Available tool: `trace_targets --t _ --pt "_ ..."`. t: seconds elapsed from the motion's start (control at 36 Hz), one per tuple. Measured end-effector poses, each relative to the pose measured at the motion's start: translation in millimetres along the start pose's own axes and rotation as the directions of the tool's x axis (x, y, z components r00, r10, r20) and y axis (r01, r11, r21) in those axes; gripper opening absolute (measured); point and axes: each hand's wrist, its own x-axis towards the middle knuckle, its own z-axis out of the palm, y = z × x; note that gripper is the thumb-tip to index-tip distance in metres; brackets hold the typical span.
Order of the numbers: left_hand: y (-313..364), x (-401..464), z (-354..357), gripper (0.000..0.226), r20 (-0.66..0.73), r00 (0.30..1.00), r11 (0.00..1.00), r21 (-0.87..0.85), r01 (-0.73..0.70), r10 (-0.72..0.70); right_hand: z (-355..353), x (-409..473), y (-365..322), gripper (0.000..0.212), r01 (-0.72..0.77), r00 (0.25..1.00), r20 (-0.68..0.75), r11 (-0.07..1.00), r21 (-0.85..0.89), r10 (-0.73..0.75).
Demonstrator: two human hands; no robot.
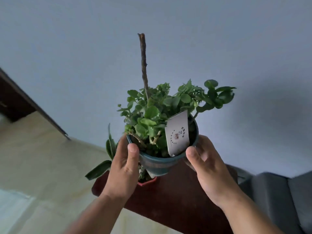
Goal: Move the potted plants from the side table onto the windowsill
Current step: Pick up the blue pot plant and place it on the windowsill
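A dark teal pot (pixel 157 164) with a leafy green plant, a tall dry stick and a white tag is held up above the dark wooden side table (pixel 177 200). My left hand (pixel 124 168) grips the pot's left side with the thumb on the rim. My right hand (pixel 207 168) grips its right side, thumb on the rim as well. Beneath the lifted pot a red pot (pixel 147 181) stands on the table, mostly hidden, with long striped leaves (pixel 108 154) reaching out to the left. No windowsill is in view.
A plain bluish wall fills the upper view. Light tiled floor (pixel 42 166) lies to the left, with a dark wooden door or cabinet (pixel 15 100) at the far left. A grey sofa (pixel 278 191) stands to the right of the side table.
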Motion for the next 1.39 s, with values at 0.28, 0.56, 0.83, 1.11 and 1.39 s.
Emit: trace_targets --t 0.28,0.56,0.83,1.11,1.39 --pt "92.8 -21.5 -156.8 0.071 -0.285 0.957 0.997 -0.015 -0.07 0.063 155.8 40.8 -84.1 0.054 0.002 0.968 0.251 1.0 -0.011 0.0" --pt "99.0 -88.2 -340.7 0.051 -0.581 0.814 0.996 -0.074 -0.057 0.003 362.3 49.3 -102.3 0.063 0.029 0.857 0.514 0.992 -0.122 0.038" --pt "78.2 -176.6 -498.8 0.06 -0.775 0.629 0.989 -0.13 -0.063 -0.062 563.9 16.9 -85.0 0.06 -0.011 0.679 0.728 0.993 -0.12 0.095" --pt "51.5 -217.7 -607.6 0.063 -0.886 0.449 0.983 -0.165 -0.079 -0.112 709.1 9.5 -64.2 0.069 -0.038 0.512 0.848 0.99 -0.135 0.136" --pt "43.0 -190.0 -718.3 0.062 -0.944 0.316 0.99 -0.125 -0.061 -0.099 848.8 56.0 -56.9 0.07 -0.096 0.392 0.911 0.991 -0.099 0.129"
